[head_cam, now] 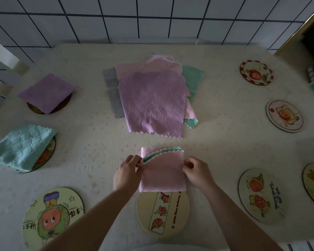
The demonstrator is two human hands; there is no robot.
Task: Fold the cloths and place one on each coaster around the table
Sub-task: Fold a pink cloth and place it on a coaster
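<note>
The pale, speckled table [91,142] runs back to a white tiled wall with dark grout [152,19]; its near edge lies just under the forearms, and bare cloth-covered surface stretches between the middle pile and the coasters along each side.

The pink folded microfibre cloth with a green inner face [162,171] lies at the near middle of the table, its near edge overlapping the top of the round cream coaster printed with a strip of three orange figures [161,214]. Its scalloped upper flap is turned back, showing green. The left hand [127,173] pinches the cloth's left edge, and the right hand [198,172] pinches the right edge, fingers curled.

Beyond the hands sits a loose pile of unfolded cloths topped by a lilac one [152,102]. At the left, a folded lilac cloth [46,92] covers one coaster and a folded aqua cloth [22,146] covers another. A round green cartoon coaster [53,218] lies near left, and four uncovered picture coasters [261,194] line the right side.
</note>
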